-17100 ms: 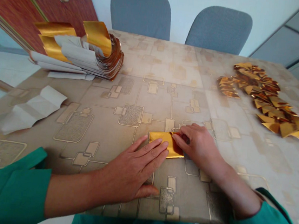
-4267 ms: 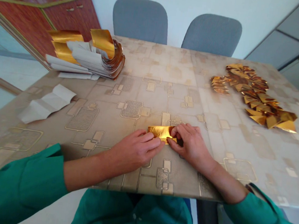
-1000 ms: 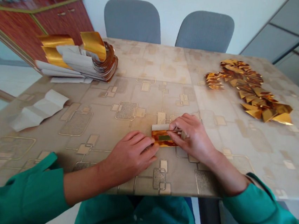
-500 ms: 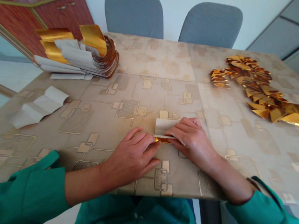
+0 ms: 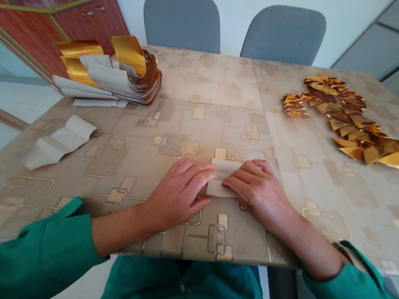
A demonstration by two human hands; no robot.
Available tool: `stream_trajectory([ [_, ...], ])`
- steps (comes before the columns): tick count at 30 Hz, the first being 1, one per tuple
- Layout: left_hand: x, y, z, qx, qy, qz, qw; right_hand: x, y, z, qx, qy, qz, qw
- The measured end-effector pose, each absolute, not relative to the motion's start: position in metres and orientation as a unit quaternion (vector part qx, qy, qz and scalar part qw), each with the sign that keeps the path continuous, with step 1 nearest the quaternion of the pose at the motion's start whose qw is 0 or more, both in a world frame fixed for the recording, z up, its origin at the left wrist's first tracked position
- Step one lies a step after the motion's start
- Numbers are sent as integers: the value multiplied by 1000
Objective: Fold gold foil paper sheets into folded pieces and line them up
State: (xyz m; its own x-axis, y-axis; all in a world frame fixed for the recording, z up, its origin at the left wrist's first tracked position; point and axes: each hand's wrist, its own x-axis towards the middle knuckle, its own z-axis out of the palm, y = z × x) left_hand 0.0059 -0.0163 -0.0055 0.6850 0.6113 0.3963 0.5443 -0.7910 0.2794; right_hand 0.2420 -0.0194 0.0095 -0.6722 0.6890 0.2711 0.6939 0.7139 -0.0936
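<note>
1. Far beyond the hands, at the left: a reddish wood-grain cabinet (image 5: 83,18) with yellowish edging and small metal handles.
2. Well to the left of the left hand, flat on the beige patterned table (image 5: 201,126): a pale grey paper sheet (image 5: 62,138) with several creases across it.
3. Beyond the left hand and to its left: a thick, bent stack of gold-and-grey paper (image 5: 116,78), with gold flaps sticking up.
4. Straight beyond the left hand, past the table's far edge: a grey-blue chair back (image 5: 181,21).
5. Left hand (image 5: 177,189): loosely open, fingers together at the left edge of the small paper, thumb spread apart below.
6. Between the hands, on the table: a small pale grey creased paper (image 5: 219,188), partly covered.
7. Right hand (image 5: 257,188): curled closed over the right end of that paper, index fingertip against a crease, thumb mostly hidden.
8. Beyond the right hand: a second grey-blue chair back (image 5: 284,33).
9. Beyond the right hand and to its right: a curving row of shiny gold folded-paper pieces (image 5: 351,114), overlapping, with a short separate-looking branch nearest the hands.
</note>
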Motion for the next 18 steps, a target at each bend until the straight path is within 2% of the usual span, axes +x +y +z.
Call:
stream_trajectory([
  [6,10,-16,-9,946,268,176,41,242,-24,13,-362,-922,-17,140],
  [18,11,-17,-8,946,280,154,46,279,-25,18,-338,-934,-36,115],
])
